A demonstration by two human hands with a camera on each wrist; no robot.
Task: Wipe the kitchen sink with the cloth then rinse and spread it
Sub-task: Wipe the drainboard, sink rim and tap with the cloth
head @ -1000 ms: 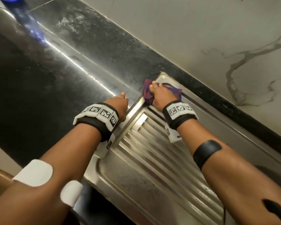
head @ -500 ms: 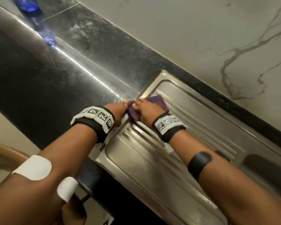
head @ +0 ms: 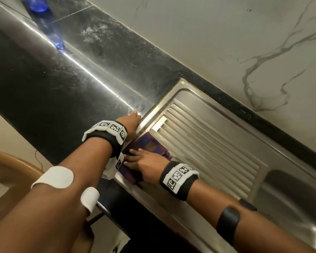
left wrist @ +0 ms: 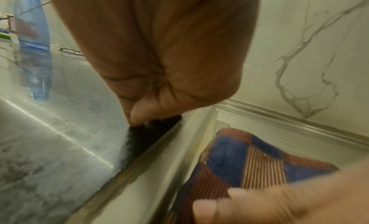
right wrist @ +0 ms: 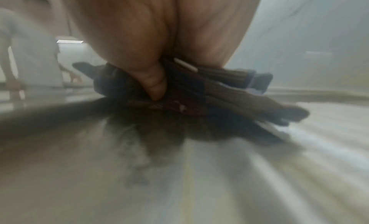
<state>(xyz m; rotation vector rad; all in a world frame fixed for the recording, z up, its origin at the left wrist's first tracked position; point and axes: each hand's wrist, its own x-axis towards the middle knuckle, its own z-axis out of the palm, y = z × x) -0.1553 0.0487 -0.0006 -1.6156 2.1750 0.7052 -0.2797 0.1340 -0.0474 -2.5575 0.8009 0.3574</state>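
Observation:
A blue and red striped cloth lies on the steel sink's drainboard, at its near left corner. My right hand presses flat on the cloth with fingers stretched out. In the right wrist view the thumb lies on the bunched cloth. My left hand rests on the black counter just beside the sink's left rim and holds nothing. One fingertip touches the counter.
The sink basin drops away at the right. A marble wall runs behind the sink. A blue bottle and a pair of glasses sit far along the counter. A wooden chair stands at lower left.
My right hand has slid the cloth from the drainboard's far left corner along the left rim to its near corner. The left hand stays on the counter by the rim.

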